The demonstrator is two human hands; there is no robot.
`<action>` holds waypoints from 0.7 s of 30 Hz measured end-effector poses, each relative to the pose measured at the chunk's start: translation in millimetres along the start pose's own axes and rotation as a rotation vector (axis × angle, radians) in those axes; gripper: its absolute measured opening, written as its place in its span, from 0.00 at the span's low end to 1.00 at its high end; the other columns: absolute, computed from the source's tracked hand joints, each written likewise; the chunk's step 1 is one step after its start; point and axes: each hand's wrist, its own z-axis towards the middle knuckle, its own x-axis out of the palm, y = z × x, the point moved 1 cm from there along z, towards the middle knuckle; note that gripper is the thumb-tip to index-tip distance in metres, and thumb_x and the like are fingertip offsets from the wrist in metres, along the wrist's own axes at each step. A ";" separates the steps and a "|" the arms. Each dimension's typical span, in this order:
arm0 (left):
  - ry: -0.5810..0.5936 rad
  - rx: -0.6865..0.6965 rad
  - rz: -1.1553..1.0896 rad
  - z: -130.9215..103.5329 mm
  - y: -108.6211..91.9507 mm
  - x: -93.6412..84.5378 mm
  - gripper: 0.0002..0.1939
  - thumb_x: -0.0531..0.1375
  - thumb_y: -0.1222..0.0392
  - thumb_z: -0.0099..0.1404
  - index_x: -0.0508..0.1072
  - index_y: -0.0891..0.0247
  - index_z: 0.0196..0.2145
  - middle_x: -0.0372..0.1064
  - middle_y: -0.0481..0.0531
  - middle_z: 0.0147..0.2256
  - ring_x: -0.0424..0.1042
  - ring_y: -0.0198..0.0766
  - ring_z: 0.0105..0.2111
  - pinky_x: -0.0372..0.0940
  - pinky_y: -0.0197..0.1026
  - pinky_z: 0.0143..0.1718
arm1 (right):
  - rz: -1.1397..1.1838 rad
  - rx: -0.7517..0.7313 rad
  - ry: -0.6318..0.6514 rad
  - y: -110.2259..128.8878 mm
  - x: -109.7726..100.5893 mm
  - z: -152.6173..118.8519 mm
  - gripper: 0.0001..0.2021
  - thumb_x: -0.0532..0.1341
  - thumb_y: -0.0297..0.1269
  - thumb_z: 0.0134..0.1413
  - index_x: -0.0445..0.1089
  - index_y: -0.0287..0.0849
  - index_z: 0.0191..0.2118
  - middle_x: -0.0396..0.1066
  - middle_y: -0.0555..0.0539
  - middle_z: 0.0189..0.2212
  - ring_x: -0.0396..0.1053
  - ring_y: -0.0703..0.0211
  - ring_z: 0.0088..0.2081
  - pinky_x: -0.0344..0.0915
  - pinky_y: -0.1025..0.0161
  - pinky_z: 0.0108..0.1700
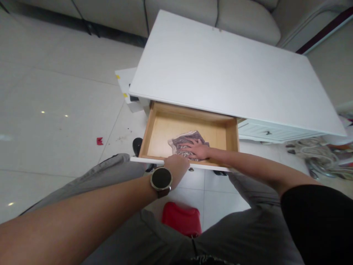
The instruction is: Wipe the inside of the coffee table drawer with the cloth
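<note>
A wooden drawer (pixel 160 127) with a white front is pulled out of a white coffee table (pixel 234 70). Inside it, near the front, lies a crumpled purple-grey patterned cloth (pixel 182 140) with a pale border. My right hand (pixel 197 149) presses flat on the cloth, fingers spread. At the drawer's front edge my left hand (pixel 177 165), with a watch on the wrist, is closed over the top of the white front panel. Its fingertips are hidden behind that panel.
A beige sofa (pixel 182 14) runs behind the table. At the table's left end stands a white box (pixel 125 79). A red plastic stool (pixel 182 219) is between my legs, and a red scrap (pixel 99 141) lies on the tiled floor. Coiled hose or rope (pixel 317 152) lies at right.
</note>
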 end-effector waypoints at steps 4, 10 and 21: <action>-0.010 0.031 0.008 1.2 0.8 2.7 0.17 0.52 0.72 0.71 0.81 0.70 0.44 0.79 0.66 0.39 0.80 0.51 0.45 0.74 0.46 0.42 | 0.020 0.560 -0.275 -0.4 -6.4 20.2 0.32 0.43 0.57 0.69 0.45 0.59 0.75 0.41 0.44 0.75 0.41 0.22 0.69 0.56 0.20 0.55; -0.007 0.039 0.027 1.8 0.4 5.5 0.18 0.51 0.73 0.71 0.81 0.73 0.45 0.79 0.68 0.40 0.80 0.52 0.45 0.74 0.48 0.43 | -0.016 0.030 -0.082 19.5 -5.7 43.6 0.34 0.51 0.58 0.66 0.45 0.62 0.74 0.41 0.46 0.75 0.37 0.25 0.71 0.53 0.26 0.59; -0.059 0.054 0.069 4.6 2.3 12.0 0.16 0.53 0.73 0.69 0.81 0.72 0.43 0.79 0.67 0.36 0.81 0.50 0.40 0.73 0.46 0.40 | 0.000 0.099 -0.195 68.5 -13.3 107.3 0.31 0.47 0.55 0.69 0.45 0.64 0.74 0.42 0.49 0.75 0.35 0.26 0.72 0.49 0.22 0.60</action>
